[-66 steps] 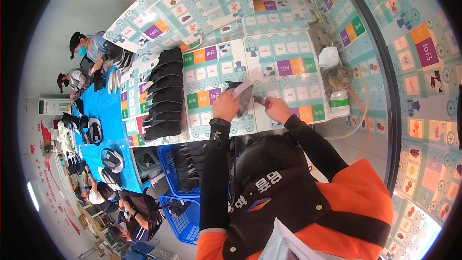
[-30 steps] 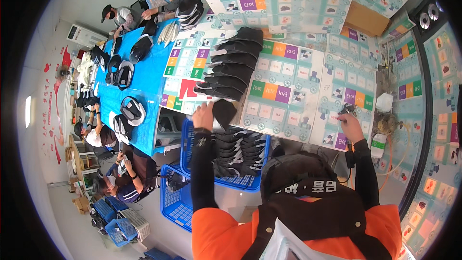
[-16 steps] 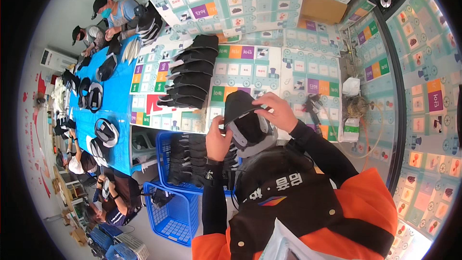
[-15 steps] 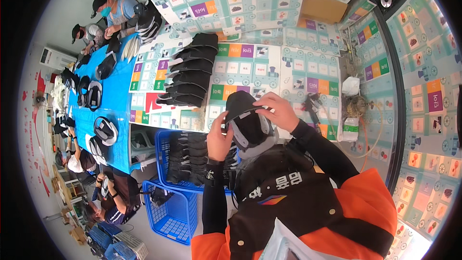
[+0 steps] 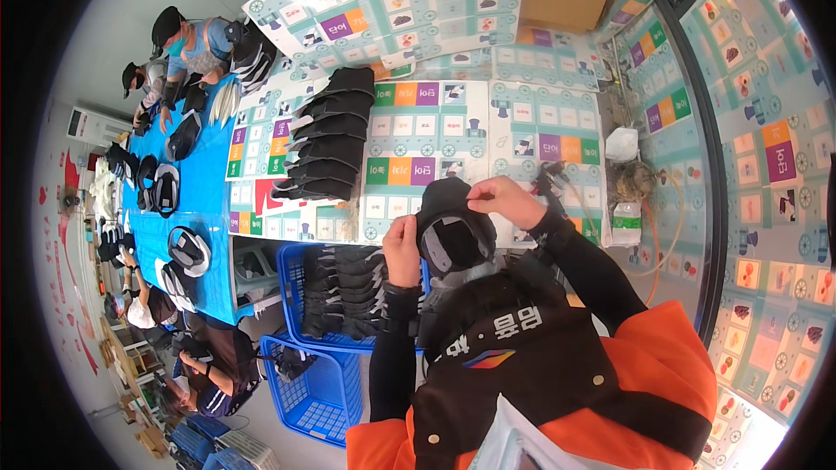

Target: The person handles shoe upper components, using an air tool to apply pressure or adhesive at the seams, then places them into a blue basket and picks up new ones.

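A black cap [image 5: 448,198] with a grey lining is held over the near edge of the work table, its opening turned toward me. My left hand [image 5: 402,251] grips the cap's left edge with bent fingers. On the other side, my right hand [image 5: 508,202] pinches the rim near the brim between thumb and fingers. Part of a pale rounded form [image 5: 477,273] shows below the cap; the rest is hidden. A row of nested black caps [image 5: 326,135] lies on the table to the left of my hands.
Under the table edge stands a blue basket [image 5: 283,283] packed with dark caps, with a second blue basket [image 5: 326,418] in front. Caps lie on a blue-covered table [image 5: 209,187] at left, where several people work. A dark tool [image 5: 551,181] and hoses [image 5: 675,235] are at right.
The cap has come down slightly and tilted, and my hands have moved with it, still gripping its edges. The whole view has shifted a little. At the left, a co-worker's arm now reaches lower.
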{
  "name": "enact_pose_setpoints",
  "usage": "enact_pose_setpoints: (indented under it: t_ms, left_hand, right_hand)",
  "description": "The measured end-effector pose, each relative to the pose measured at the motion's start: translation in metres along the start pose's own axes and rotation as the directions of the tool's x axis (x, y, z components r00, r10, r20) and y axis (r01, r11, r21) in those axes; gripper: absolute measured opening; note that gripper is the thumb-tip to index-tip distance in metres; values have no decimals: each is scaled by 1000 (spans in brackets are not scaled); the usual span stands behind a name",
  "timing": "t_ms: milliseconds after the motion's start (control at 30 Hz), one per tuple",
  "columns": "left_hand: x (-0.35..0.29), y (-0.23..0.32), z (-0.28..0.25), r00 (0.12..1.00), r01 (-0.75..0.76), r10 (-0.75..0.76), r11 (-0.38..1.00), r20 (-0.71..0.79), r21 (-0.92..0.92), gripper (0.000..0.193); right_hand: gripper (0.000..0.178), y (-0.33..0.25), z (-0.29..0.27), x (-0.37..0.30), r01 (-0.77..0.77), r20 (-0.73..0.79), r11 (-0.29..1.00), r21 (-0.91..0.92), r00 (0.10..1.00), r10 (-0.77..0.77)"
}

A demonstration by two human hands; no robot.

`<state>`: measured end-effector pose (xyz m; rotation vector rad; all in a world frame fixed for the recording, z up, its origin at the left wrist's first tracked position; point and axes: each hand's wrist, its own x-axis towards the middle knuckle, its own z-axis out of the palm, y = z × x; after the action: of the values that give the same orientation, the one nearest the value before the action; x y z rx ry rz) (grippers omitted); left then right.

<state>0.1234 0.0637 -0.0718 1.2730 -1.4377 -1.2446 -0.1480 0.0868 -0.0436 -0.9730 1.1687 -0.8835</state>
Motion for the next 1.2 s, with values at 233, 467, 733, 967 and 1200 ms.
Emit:
enact_pose_setpoints:
  t_ms: [233,467,733,967,1200]
  left_hand:
    - [34,-4,-2,917,349,-292,918,273,-187,43]
    - [53,66,9,927,101,2,962,374,-255,51]
    - [32,46,7,998,-32,28,997,65,67,40]
    - [77,50,81,928,-346,106,601,357,721,30]
    - [80,23,121,893,-408,124,625,432,665,31]
  right_hand:
    - [40,1,2,14,312,-95,934,-176,939,-332]
    - [42,-30,-1,6,241,-226,511,-825,689,-689]
    - [43,78,-42,11,86,-433,929,-361,867,-248]
    - [45,194,-112,-19,-474,-584,399,-785,782,-219]
    - [30,230,-146,-20,-618,-715,363,-697,640,-283]
